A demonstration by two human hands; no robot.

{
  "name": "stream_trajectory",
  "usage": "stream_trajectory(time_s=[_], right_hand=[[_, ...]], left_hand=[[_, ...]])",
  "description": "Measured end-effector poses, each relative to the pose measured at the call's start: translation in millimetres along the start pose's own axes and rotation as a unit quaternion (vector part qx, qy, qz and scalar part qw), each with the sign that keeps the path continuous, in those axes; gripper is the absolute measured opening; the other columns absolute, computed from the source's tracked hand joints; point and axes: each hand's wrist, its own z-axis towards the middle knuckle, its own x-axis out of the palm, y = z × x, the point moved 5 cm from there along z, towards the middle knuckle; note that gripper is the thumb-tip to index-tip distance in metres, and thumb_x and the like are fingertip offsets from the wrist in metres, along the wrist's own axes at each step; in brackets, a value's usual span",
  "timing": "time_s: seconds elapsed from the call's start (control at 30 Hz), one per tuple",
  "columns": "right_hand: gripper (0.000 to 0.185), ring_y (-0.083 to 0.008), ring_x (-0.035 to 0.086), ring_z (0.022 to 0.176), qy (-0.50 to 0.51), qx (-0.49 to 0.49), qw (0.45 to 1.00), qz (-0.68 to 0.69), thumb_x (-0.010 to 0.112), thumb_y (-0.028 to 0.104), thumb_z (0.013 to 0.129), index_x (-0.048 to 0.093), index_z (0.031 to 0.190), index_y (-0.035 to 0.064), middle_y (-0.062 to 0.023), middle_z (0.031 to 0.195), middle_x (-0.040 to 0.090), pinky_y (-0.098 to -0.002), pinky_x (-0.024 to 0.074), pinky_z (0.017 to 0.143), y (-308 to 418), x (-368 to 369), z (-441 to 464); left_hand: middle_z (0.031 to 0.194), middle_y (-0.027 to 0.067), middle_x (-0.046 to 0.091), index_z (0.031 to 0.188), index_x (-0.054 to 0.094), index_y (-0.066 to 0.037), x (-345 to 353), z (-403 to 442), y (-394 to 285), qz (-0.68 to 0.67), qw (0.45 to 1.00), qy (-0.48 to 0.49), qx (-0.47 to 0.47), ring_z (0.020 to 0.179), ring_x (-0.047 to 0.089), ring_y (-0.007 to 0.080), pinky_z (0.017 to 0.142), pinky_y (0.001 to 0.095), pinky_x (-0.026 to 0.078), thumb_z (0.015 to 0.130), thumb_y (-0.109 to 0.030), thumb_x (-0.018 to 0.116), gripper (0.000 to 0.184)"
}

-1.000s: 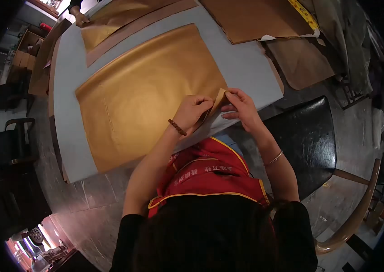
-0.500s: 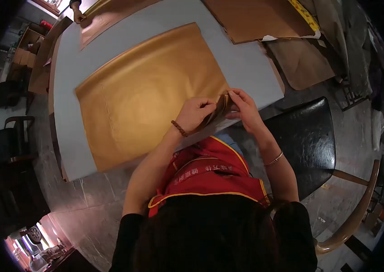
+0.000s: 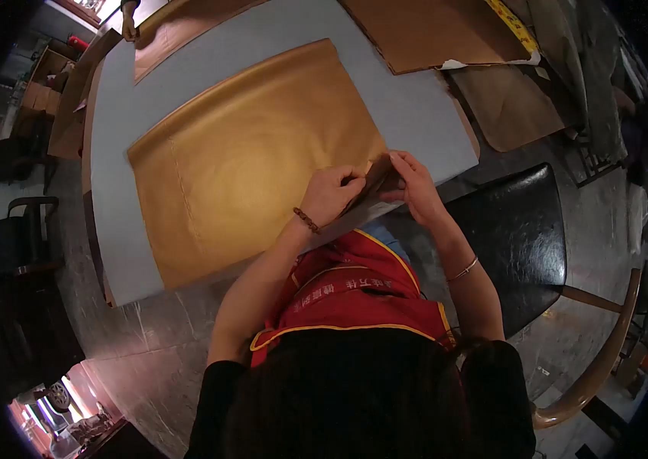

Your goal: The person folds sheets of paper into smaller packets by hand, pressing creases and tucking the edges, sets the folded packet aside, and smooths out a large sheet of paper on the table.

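Observation:
A large gold sheet [image 3: 240, 161], smooth like leather or coated paper, lies across the grey-topped table [image 3: 121, 252]. Its far edge curls up slightly, and a creased line runs down its left part. At the near right corner the sheet's dark underside [image 3: 376, 177] is turned up between my hands. My left hand [image 3: 329, 196] is closed, thumb against curled fingers, pinching the near edge. Just to its right, my right hand [image 3: 416, 186] grips the same corner between thumb and fingers. Both palms hide part of the fold.
Another person's hand [image 3: 130, 32] rests at a second shiny sheet [image 3: 179, 37] on the far side. Brown cardboard [image 3: 446, 34] covers the far right of the table. A black-seated chair [image 3: 515, 237] stands close on my right; more chairs [image 3: 29, 229] are at left.
The turned-up corner between my hands has shifted and stands less upright. My hands have moved only slightly. The other person's hand has moved a little along the far sheet.

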Motion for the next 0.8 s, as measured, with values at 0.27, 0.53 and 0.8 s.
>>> stream_trajectory(time_s=[0.27,0.53,0.8], right_hand=[[0.05,-0.0208,0.058,0.101,0.004,-0.013,1.0,0.006,0.051,0.028,0.094,0.039,0.136,0.0039,-0.0113,0.114,0.056,-0.0363,0.0544,0.079,7,-3,-11],[0.055,-0.0196,0.061,0.095,-0.014,-0.011,0.999,-0.038,0.053,0.018,0.091,0.032,0.14,0.0028,-0.013,0.108,0.059,-0.0333,0.0547,0.078,2,-17,-17],[0.053,-0.0156,0.062,0.084,-0.009,-0.018,0.998,-0.061,0.05,0.005,0.088,0.033,0.138,0.0014,-0.0092,0.093,0.063,-0.0292,0.0543,0.073,-2,-22,-12]], left_hand=[[0.075,0.003,0.064,0.091,0.065,0.003,0,-2,3,0.002,0.999,-0.022,0.024,0.069,0.056,0.0078,0.063,0.0235,0.047,0.085,-0.014,0.061,0.018],[0.075,0.01,0.064,0.086,0.065,-0.002,6,-14,-22,0.196,0.962,-0.106,0.156,0.07,0.06,0.0224,0.065,0.0341,0.048,0.081,-0.013,0.064,0.013],[0.079,0.006,0.058,0.092,0.063,-0.009,41,-30,-34,0.41,0.841,-0.146,0.322,0.074,0.055,0.0227,0.066,0.0339,0.039,0.074,-0.009,0.064,0.018]])
